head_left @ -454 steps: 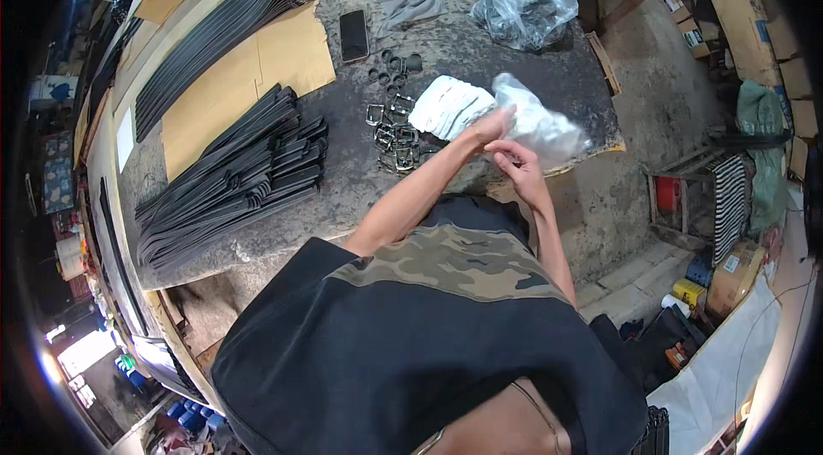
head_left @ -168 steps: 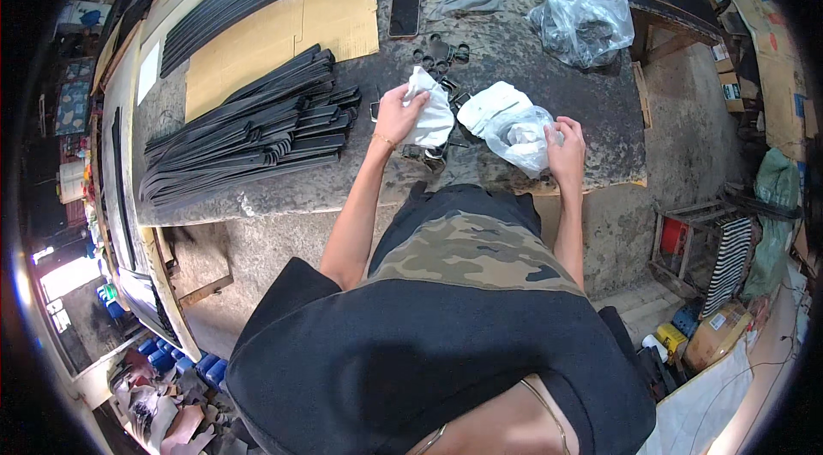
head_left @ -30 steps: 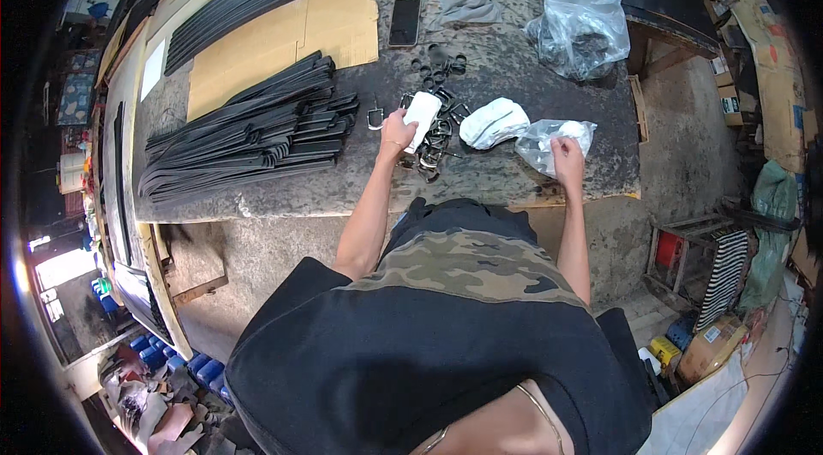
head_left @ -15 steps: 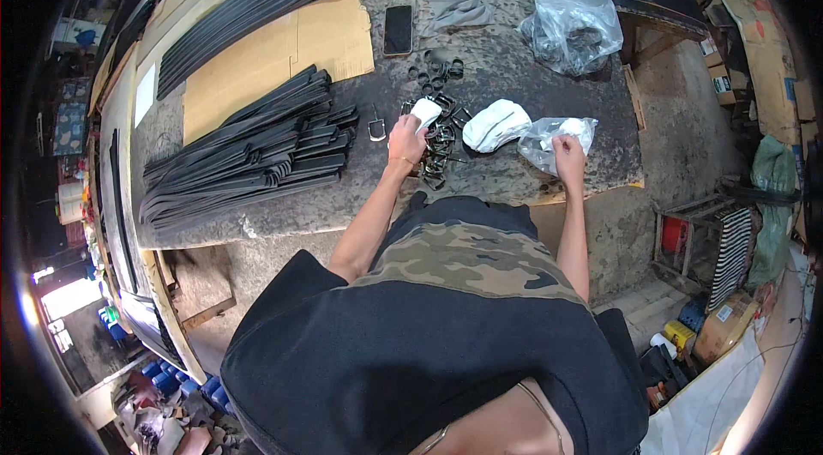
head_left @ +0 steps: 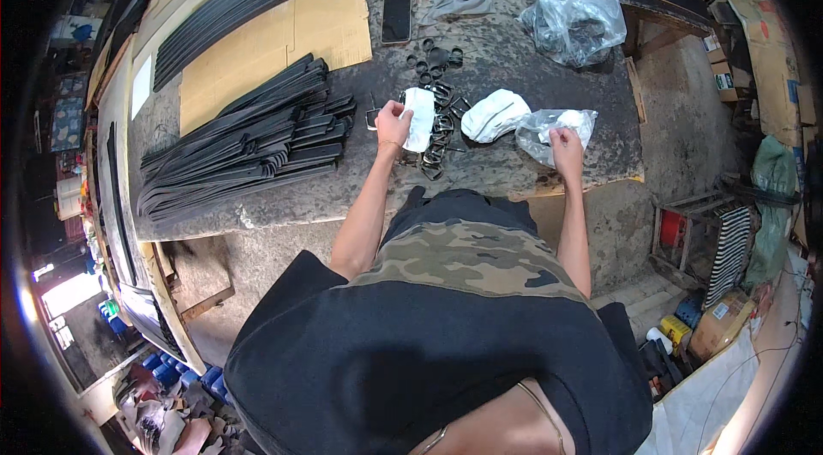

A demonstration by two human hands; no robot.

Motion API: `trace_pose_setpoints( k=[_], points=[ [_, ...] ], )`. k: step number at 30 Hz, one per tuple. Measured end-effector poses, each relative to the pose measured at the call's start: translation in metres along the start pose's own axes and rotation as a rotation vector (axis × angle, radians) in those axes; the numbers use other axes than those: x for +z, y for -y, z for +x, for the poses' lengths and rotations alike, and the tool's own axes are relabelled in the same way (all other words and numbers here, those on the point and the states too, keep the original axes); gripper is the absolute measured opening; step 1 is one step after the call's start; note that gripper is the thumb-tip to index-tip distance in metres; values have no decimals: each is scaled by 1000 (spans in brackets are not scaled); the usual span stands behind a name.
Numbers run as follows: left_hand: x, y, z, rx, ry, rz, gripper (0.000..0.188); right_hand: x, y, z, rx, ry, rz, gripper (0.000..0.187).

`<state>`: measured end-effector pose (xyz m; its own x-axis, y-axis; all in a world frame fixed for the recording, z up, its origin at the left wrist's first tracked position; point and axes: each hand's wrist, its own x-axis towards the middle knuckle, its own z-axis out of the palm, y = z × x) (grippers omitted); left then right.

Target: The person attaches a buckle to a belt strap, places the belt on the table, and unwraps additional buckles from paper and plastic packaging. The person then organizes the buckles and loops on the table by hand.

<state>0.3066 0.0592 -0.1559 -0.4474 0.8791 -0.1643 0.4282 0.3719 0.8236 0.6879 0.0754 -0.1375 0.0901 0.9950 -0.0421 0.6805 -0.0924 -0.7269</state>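
1. Head view: the fingers of the left hand (head_left: 393, 126) are clamped on the left edge of a white piece (head_left: 419, 119), a grip at the margin that seems to leave most of its face uncovered.
2. The white piece stands over the heap of metal buckles (head_left: 438, 142) and hides part of it. Whether it rests on them or is held just clear, I cannot tell.
3. The fingers of the right hand (head_left: 566, 150) are together, pinched on the small clear bag (head_left: 537, 144), probably to keep the limp plastic from sliding. White contents (head_left: 577, 120) show inside it, near the fingertips.
4. Between the two hands a white stack (head_left: 495, 117) lies on the counter (head_left: 604, 95), perhaps put there because either hand can reach it easily.
5. Beyond the buckles sits a cluster of black loops (head_left: 435, 63); to the left, black straps (head_left: 249, 150) lie lengthwise in a bundle. The grouping by kind looks meant to keep parts from mixing.
6. Both arms reach forward from the body's sides, hands well apart near the counter's front. The left forearm (head_left: 363, 210) slants inward to the right, its wrist roughly in line; the right forearm (head_left: 573, 228) runs almost straight ahead, leaning slightly left.
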Motion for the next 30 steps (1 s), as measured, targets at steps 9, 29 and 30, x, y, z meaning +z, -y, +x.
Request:
trace_pose_setpoints(
  k=[9,29,30],
  points=[
    [-5,-45,-27,478,-86,312,12,1,7,0,-5,-18,34,27],
    [-55,-122,-42,551,-61,0,11,10,-4,5,-18,28,61,29],
    [-53,-121,-41,555,-58,0,11,9,-3,5,-16,24,63,29]
  ],
)
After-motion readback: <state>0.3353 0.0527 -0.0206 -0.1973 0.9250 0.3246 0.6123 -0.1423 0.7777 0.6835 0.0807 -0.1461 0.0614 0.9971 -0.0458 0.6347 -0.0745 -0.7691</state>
